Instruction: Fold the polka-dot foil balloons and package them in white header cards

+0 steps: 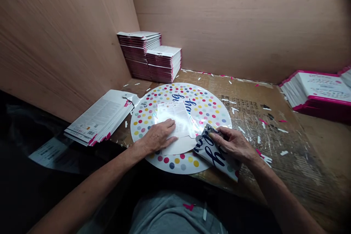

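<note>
A white printed card sleeve (pixel 178 117) with an open flap lies on a large round board (pixel 208 95) covered in coloured dots and dark blue lettering. Resting on the sleeve, fingers spread, is my left hand (pixel 161 135). Beside the sleeve's flap, my right hand (pixel 233 142) pinches a folded sheet (pixel 214 150) with dark blue script and a few dots. The sheet's far end hangs over the round board's right edge. Part of the lettering on the board is hidden beneath the sleeve.
Two stacks of packs (pixel 163 62) stand in the back left corner. Flat sleeves (pixel 101 117) are piled at the left, and pink-edged packs (pixel 326 87) sit at the right. Paper scraps (pixel 283 153) dot the cardboard table cover (pixel 301 168). Wooden panels (pixel 233 25) wall the back and left.
</note>
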The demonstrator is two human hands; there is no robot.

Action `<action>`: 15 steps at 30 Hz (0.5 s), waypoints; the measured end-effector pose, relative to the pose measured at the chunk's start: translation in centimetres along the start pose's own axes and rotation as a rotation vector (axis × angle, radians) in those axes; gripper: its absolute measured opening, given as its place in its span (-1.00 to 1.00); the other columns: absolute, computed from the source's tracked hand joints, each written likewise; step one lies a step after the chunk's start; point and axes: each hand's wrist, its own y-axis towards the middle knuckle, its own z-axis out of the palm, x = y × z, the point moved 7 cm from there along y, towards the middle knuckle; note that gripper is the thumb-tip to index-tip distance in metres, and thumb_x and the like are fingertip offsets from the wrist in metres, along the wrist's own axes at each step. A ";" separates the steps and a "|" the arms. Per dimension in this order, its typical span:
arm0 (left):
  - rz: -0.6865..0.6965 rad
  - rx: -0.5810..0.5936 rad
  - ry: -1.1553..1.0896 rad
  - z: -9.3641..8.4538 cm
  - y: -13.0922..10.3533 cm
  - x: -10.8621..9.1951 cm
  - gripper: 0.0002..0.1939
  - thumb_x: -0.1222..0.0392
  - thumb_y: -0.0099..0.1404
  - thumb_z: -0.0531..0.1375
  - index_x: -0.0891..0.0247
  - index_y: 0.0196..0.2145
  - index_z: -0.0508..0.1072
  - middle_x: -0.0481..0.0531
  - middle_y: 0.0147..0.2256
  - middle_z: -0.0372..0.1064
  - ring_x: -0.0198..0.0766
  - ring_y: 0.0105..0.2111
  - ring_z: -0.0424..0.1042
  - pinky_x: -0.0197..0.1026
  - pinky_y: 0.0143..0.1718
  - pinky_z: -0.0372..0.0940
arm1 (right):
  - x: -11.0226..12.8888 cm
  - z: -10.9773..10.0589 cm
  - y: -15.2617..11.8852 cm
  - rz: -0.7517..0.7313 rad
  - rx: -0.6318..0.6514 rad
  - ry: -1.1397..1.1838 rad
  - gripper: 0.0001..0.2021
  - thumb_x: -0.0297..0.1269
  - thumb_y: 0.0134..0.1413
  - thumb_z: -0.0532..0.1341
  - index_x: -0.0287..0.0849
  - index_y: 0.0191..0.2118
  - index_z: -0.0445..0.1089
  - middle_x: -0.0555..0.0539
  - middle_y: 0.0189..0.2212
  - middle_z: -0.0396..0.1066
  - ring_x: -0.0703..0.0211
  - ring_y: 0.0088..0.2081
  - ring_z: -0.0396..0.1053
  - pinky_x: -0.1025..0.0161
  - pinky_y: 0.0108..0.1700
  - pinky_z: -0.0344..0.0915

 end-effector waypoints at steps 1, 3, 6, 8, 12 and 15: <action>-0.001 0.033 0.026 0.1 0.2 -0.4 -0.69 0.07 0.38 0.12 0.34 -0.03 0.36 0.21 -0.02 0.36 -0.09 -0.01 0.38 -0.12 -0.05 0.39 | 0.4 0.1 0.1 -0.001 0.021 0.029 -0.54 0.20 0.06 0.18 -0.15 -0.49 0.33 0.05 -0.59 0.20 0.28 -0.54 0.12 0.32 -0.53 0.10; 0.005 0.093 0.100 0.4 0.5 -1.0 -0.72 0.11 0.40 0.10 0.39 -0.07 0.38 0.25 -0.08 0.36 -0.06 -0.05 0.38 -0.12 -0.13 0.41 | 1.3 0.4 0.4 -0.018 0.061 0.098 -0.53 0.22 0.01 0.20 -0.16 -0.48 0.37 0.04 -0.59 0.23 0.27 -0.53 0.15 0.32 -0.51 0.13; 0.024 0.165 0.237 1.1 0.8 -1.8 -0.79 0.26 0.41 0.04 0.44 -0.17 0.41 0.32 -0.15 0.36 0.00 -0.11 0.39 -0.09 -0.28 0.41 | 2.5 0.5 0.5 -0.024 0.093 0.229 -0.52 0.24 -0.06 0.24 -0.17 -0.45 0.39 0.01 -0.55 0.29 0.26 -0.52 0.20 0.31 -0.49 0.17; 0.028 0.204 0.327 1.5 1.0 -2.1 -0.79 0.44 0.35 0.00 0.45 -0.24 0.43 0.32 -0.21 0.37 -0.01 -0.19 0.40 -0.10 -0.37 0.39 | 3.1 0.6 0.5 -0.002 0.093 0.330 -0.51 0.25 -0.08 0.26 -0.17 -0.42 0.39 0.01 -0.55 0.30 0.27 -0.53 0.20 0.32 -0.51 0.17; 0.034 0.240 0.369 2.0 1.6 -2.0 -0.78 0.55 0.25 0.03 0.42 -0.31 0.43 0.26 -0.30 0.39 -0.08 -0.31 0.43 -0.17 -0.44 0.34 | 4.8 2.4 1.4 -0.080 0.149 0.379 -0.52 0.23 -0.02 0.24 -0.16 -0.40 0.36 0.04 -0.56 0.24 0.29 -0.53 0.16 0.33 -0.52 0.13; 0.014 0.202 0.286 1.9 2.1 -1.0 -0.87 0.48 0.27 0.09 0.39 -0.31 0.42 0.20 -0.33 0.40 -0.13 -0.38 0.43 -0.17 -0.42 0.35 | 5.2 4.7 3.1 -0.168 0.135 0.219 -0.56 0.18 0.08 0.18 -0.15 -0.45 0.31 0.05 -0.55 0.20 0.27 -0.49 0.16 0.32 -0.46 0.13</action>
